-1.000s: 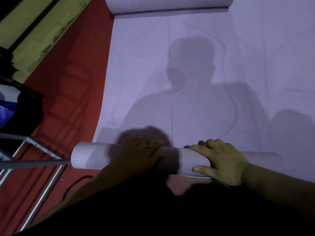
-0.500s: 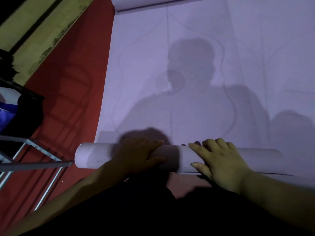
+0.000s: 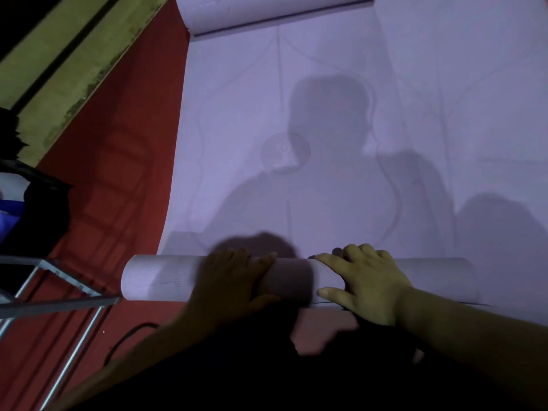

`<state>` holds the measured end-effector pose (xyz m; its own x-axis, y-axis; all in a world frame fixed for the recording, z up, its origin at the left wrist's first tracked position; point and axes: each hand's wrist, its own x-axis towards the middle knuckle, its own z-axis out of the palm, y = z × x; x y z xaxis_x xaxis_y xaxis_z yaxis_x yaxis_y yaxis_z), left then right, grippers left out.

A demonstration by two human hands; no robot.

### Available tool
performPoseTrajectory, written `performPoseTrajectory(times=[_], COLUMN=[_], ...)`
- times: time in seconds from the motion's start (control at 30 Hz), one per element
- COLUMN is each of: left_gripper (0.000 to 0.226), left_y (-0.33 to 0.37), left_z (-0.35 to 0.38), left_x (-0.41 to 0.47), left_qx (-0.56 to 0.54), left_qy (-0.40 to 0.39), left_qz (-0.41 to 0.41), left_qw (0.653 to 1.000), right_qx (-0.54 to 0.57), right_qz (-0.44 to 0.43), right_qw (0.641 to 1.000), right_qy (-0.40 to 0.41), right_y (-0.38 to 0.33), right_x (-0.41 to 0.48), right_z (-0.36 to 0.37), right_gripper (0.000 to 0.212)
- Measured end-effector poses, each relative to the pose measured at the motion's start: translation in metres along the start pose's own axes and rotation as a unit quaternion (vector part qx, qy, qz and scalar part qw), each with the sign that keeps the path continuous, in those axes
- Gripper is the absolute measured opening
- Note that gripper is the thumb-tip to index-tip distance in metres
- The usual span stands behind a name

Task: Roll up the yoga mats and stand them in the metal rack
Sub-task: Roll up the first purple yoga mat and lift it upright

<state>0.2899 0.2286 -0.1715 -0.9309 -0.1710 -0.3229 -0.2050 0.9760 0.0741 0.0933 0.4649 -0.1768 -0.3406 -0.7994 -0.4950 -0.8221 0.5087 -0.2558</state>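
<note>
Pale lilac foam yoga mat [image 3: 296, 114] partly rolled on red floor [image 3: 118, 143], roll [image 3: 160, 280] at 6 o'clock. Left hand [image 3: 234, 277], right hand [image 3: 367, 283] flat, palms pressing roll, gripping nothing. Looks soft, springy, light. Push near middle, evenly, or ends telescope.

The red floor [image 3: 118, 161] carries a partly rolled lilac yoga mat [image 3: 296, 114] and a metal rack [image 3: 59, 302].
</note>
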Motion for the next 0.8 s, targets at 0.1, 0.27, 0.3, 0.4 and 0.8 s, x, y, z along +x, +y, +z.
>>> performPoseTrajectory(times=[0.1, 0.27, 0.3, 0.4, 0.8], left_gripper=[0.083, 0.079, 0.079, 0.086, 0.083], left_y=[-0.005, 0.001, 0.002, 0.000, 0.010], left_z=[-0.010, -0.040, -0.043, -0.053, -0.049], left_x=[0.009, 0.019, 0.019, 0.018, 0.012], left_qx=[0.008, 0.023, 0.030, 0.039, 0.022], left_qy=[-0.023, -0.061, -0.073, -0.104, -0.092], left_qz=[0.010, 0.019, 0.006, -0.025, -0.053], left_qw=[1.000, 0.998, 0.997, 0.993, 0.994], right_qx=[0.025, 0.029, 0.025, 0.015, 0.002], right_qz=[0.004, 0.002, 0.003, 0.004, 0.008], right_qw=[1.000, 0.999, 0.999, 1.000, 1.000], right_qy=[-0.016, -0.034, -0.029, -0.011, -0.007], right_y=[0.004, 0.002, 0.000, -0.006, -0.007], right_x=[0.006, 0.004, 0.003, -0.001, -0.004], right_z=[-0.005, -0.018, -0.022, -0.038, -0.051], right_gripper=[0.074, 0.083, 0.081, 0.077, 0.080])
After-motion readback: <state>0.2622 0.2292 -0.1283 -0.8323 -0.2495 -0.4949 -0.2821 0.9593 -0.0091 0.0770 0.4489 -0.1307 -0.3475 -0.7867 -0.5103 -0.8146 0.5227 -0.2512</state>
